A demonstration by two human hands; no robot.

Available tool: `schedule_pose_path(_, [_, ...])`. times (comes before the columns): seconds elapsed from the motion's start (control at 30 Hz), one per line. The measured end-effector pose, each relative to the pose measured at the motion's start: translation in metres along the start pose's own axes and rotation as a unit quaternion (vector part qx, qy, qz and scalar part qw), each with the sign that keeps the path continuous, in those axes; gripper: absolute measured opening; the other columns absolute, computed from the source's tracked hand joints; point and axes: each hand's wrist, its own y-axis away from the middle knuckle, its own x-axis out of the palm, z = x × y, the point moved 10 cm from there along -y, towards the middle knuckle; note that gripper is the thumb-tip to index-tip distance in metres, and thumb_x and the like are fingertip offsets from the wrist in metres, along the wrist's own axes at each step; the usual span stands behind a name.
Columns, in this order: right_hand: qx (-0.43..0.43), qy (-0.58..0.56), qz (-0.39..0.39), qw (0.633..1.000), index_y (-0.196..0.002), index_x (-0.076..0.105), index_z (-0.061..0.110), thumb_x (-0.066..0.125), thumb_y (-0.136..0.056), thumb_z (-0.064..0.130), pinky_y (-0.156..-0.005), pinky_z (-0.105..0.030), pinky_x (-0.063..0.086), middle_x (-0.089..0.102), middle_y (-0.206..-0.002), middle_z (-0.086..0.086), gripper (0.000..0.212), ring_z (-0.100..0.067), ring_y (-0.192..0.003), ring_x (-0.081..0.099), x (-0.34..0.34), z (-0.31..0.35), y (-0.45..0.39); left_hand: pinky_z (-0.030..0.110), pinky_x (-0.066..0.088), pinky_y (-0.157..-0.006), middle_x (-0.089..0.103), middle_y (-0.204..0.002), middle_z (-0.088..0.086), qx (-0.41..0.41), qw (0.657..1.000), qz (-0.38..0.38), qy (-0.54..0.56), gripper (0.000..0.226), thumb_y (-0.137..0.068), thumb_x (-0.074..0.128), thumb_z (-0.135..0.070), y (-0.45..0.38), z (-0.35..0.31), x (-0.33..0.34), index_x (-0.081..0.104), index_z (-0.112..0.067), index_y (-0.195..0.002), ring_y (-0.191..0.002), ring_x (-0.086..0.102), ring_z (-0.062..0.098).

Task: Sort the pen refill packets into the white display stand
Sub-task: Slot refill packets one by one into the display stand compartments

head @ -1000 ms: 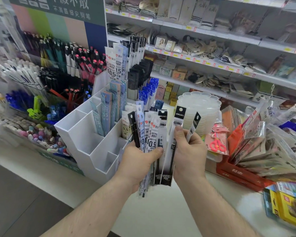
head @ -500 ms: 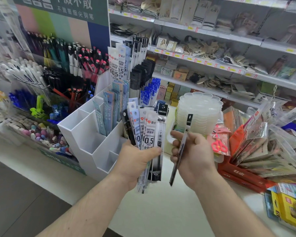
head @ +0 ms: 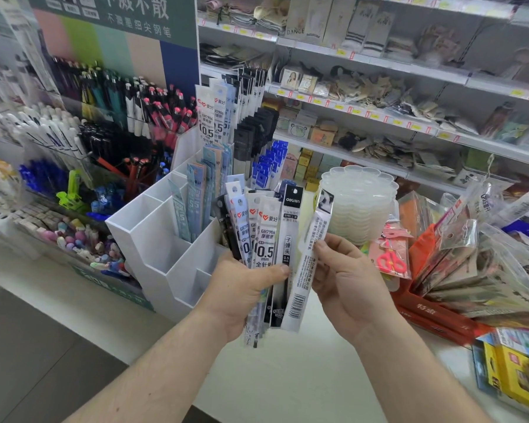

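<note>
Holding refill packets beside the white display stand (head: 153, 239).
Left hand (head: 242, 288) grips a fanned bunch (head: 266, 236); right hand (head: 345, 279) pinches one packet (head: 306, 270); blue packets (head: 196, 196) fill the stand's rear slots.

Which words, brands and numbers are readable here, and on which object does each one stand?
"不溅不散": green sign.
"GR7906", "0.5 mm": white refill packet in the left hand.
"deli", "0.5 mm": black-topped packet in the same fan.
"0.5": tall packet in the white display stand.
"DANCE": shelf box.
Back print on the packet in the right hand, and the price tags: too small.
</note>
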Motion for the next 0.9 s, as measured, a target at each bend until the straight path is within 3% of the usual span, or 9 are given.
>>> schedule_pose_path(0.1, [0.015,0.017,-0.031,0.999,-0.079,0.061,0.013,0.049,-0.098,0.007,-0.062,-0.028,0.034,0.060,-0.067,-0.001,0.023,-0.014,-0.058,0.041,-0.012,-0.001,-0.005,0.037,0.058,-0.082,0.077,-0.101,0.011,0.006,1.000,-0.018,-0.017,0.031,-0.077,0.072,0.012,0.000,-0.002,-0.004,0.070,-0.001,-0.105,-0.097,0.073,0.027])
schedule_pose_path(0.17, [0.030,0.015,-0.059,0.998,-0.080,0.054,0.015,0.044,-0.102,0.010,-0.061,-0.030,0.038,0.052,-0.061,-0.001,0.024,-0.014,-0.054,0.041,-0.021,-0.004,-0.008,0.033,0.059,-0.081,0.077,-0.099,0.011,0.013,0.999,-0.034,-0.021,0.032,-0.077,0.072,0.013,0.000,-0.004,-0.007,0.070,0.000,-0.106,-0.095,0.074,0.026])
schedule_pose_path(0.27, [0.054,0.014,-0.083,0.995,-0.086,0.053,0.015,0.038,-0.106,0.037,-0.058,-0.031,0.043,0.039,-0.054,0.002,0.033,-0.015,-0.048,0.036,-0.025,-0.010,-0.008,0.036,0.059,-0.083,0.077,-0.099,0.012,0.013,0.999,-0.046,-0.027,0.031,-0.077,0.072,0.013,0.000,-0.004,-0.008,0.070,0.001,-0.105,-0.094,0.074,0.027])
schedule_pose_path(0.33, [0.077,0.006,-0.071,0.995,-0.092,0.053,0.015,0.040,-0.101,0.055,-0.050,-0.025,0.033,0.033,-0.056,0.003,0.042,-0.014,-0.048,0.029,-0.019,-0.013,-0.005,0.040,0.058,-0.085,0.077,-0.099,0.012,0.011,0.998,-0.045,-0.035,0.030,-0.077,0.072,0.012,0.001,-0.003,-0.006,0.071,0.001,-0.105,-0.094,0.073,0.028])
schedule_pose_path(0.47, [0.068,0.003,-0.021,0.997,-0.102,0.059,0.008,0.041,-0.097,0.028,-0.046,-0.025,0.020,0.040,-0.063,-0.001,0.028,-0.014,-0.048,0.027,-0.008,-0.009,-0.003,0.039,0.060,-0.082,0.077,-0.099,0.012,0.008,0.998,-0.049,-0.036,0.032,-0.077,0.072,0.013,0.003,-0.004,-0.008,0.069,0.001,-0.107,-0.094,0.074,0.029])
schedule_pose_path(0.53, [0.046,0.004,0.005,0.999,-0.107,0.065,-0.001,0.033,-0.102,0.026,-0.052,-0.030,0.036,0.053,-0.072,-0.009,0.043,-0.018,-0.056,0.041,-0.007,-0.002,-0.004,0.040,0.060,-0.083,0.076,-0.100,0.013,0.009,0.998,-0.051,-0.032,0.037,-0.077,0.072,0.013,0.003,-0.005,-0.010,0.066,0.003,-0.111,-0.093,0.074,0.029])
schedule_pose_path(0.6, [0.032,0.023,0.029,0.999,-0.113,0.068,-0.001,0.028,-0.105,0.032,-0.078,-0.038,0.049,0.068,-0.092,-0.015,0.052,-0.024,-0.079,0.059,-0.004,0.003,-0.005,0.038,0.060,-0.080,0.076,-0.099,0.014,0.007,0.998,-0.047,-0.035,0.037,-0.076,0.072,0.014,0.003,-0.005,-0.010,0.067,0.003,-0.110,-0.092,0.074,0.028])
schedule_pose_path(0.67, [0.028,0.034,0.059,0.997,-0.122,0.065,0.004,0.029,-0.104,0.038,-0.101,-0.045,0.046,0.072,-0.117,-0.011,0.053,-0.024,-0.108,0.064,0.004,0.004,-0.004,0.037,0.060,-0.078,0.077,-0.098,0.013,0.001,0.999,-0.032,-0.043,0.034,-0.075,0.073,0.014,0.004,-0.005,-0.006,0.070,0.001,-0.106,-0.092,0.074,0.028])
schedule_pose_path(0.9, [-0.081,0.160,0.029,0.983,-0.112,0.070,0.019,0.044,-0.099,0.040,-0.101,-0.046,0.051,0.073,-0.116,-0.006,0.036,-0.023,-0.111,0.068,0.015,0.005,-0.016,0.042,0.058,-0.085,0.076,-0.102,0.015,-0.010,1.000,0.019,-0.019,0.029,-0.079,0.071,0.011,0.008,-0.003,0.009,0.071,0.001,-0.106,-0.097,0.073,0.032])
